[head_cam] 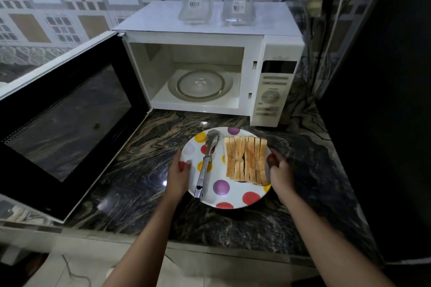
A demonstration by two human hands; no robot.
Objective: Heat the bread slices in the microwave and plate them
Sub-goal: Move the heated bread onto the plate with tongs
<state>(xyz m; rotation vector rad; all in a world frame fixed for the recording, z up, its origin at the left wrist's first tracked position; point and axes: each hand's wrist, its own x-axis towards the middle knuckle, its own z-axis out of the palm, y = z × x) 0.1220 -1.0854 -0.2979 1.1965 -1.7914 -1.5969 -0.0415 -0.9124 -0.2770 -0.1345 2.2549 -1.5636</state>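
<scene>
A white plate with coloured dots rests on the dark marble counter in front of the microwave. Several bread slices stand in a row on its right half, and metal tongs lie on its left half. My left hand grips the plate's left rim, thumb on top. My right hand holds the right rim beside the bread. The microwave door is swung wide open to the left, and the glass turntable inside is bare.
Two clear glass containers stand on top of the microwave. Cables hang at the right by a dark wall. The open door takes up the counter's left side. The counter's front edge runs just below the plate.
</scene>
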